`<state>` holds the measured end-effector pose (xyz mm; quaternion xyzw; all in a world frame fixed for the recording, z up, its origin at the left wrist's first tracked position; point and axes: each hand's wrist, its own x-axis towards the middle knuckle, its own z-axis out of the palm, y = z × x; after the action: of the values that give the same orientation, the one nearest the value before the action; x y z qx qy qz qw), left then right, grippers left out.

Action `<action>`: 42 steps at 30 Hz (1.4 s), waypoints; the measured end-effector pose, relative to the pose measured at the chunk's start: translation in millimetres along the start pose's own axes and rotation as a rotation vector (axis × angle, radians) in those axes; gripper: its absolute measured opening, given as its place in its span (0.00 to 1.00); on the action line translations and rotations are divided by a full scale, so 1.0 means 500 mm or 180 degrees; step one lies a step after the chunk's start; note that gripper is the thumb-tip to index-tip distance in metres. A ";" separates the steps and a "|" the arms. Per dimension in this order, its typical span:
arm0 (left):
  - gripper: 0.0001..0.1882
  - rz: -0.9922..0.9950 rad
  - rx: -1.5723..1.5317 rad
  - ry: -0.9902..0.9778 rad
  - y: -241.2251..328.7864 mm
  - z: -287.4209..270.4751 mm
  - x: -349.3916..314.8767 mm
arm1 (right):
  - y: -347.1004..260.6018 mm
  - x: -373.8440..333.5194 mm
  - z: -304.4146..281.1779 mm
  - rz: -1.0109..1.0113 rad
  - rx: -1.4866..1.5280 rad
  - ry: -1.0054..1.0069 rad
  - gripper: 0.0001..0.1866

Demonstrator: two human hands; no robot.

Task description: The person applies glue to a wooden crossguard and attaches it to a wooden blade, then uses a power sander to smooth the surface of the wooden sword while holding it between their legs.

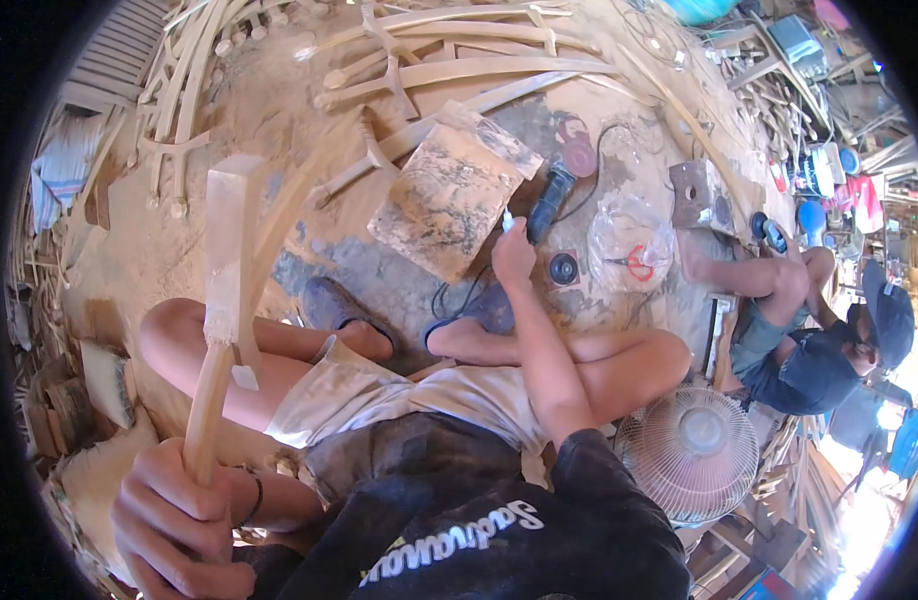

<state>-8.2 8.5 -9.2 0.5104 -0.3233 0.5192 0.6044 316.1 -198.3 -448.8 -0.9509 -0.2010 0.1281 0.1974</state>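
Note:
My left hand [174,525], at the lower left, is wrapped round the narrow curved end of a pale wooden furniture part [231,250]. This part stands upright before me, its thick squared end at the top. My right hand [515,258] is closed on a small white bottle with a narrow tip [508,220], which looks like a glue bottle. It is at the right edge of a dusty, dark-stained wooden board [444,205] on the floor between my feet and the wooden frames. Just right of that hand lies an angle grinder [552,203] with a reddish disc.
Curved wooden frames [459,70] lie across the far floor. A black round disc [563,268] and a clear plastic bag [619,225] with red-handled scissors [641,263] are at the right. A fan [694,450] stands by my right knee; another person [809,350] sits beyond.

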 end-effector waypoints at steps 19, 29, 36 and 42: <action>0.10 -0.0292 0.0235 -0.0183 0.034 -0.010 -0.008 | 0.016 -0.029 -0.031 0.0235 0.2372 0.0759 0.23; 0.14 -0.0417 0.0005 -0.0710 0.000 0.006 0.012 | -0.338 -0.302 -0.347 -0.1167 0.3517 -0.0205 0.23; 0.15 -0.0391 0.0127 -0.0580 0.027 0.009 0.013 | -0.514 -0.341 -0.483 -0.3278 0.2152 -0.0064 0.22; 0.16 -0.0372 0.0094 -0.0650 0.021 0.003 0.010 | -0.542 -0.342 -0.512 -0.3462 0.1962 -0.0105 0.24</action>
<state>-16.6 8.0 -1.1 0.5874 -0.3453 0.4331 0.5900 157.2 -127.2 -77.6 -0.6097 -0.6132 0.0761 0.4965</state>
